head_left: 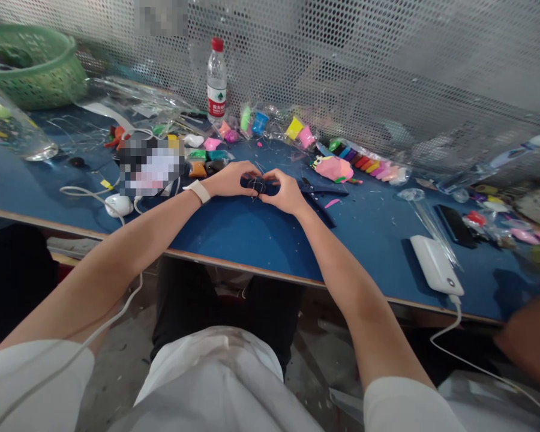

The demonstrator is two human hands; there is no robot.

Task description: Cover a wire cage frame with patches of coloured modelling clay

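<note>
Both my left hand (236, 178) and my right hand (281, 191) close their fingertips on a small dark object (255, 185) with thin black loops around it, held just above the blue table. Its exact kind is too small and dark to tell. Right beside my right hand lies a dark tool with two long arms (326, 189). A pink clay figure (333, 169) with eyes rests behind that tool, and a pink sliver (332, 203) lies in front of it. Wrapped pieces of coloured clay (197, 168) sit close to my left hand.
A water bottle (216, 84) with a red cap stands by the perforated metal panel (364, 66). At the back left is a green basket (58, 75). A white power bank (436, 264) with a cable and a black phone (455, 225) lie right. Another person's arm (528, 342) shows at the right edge.
</note>
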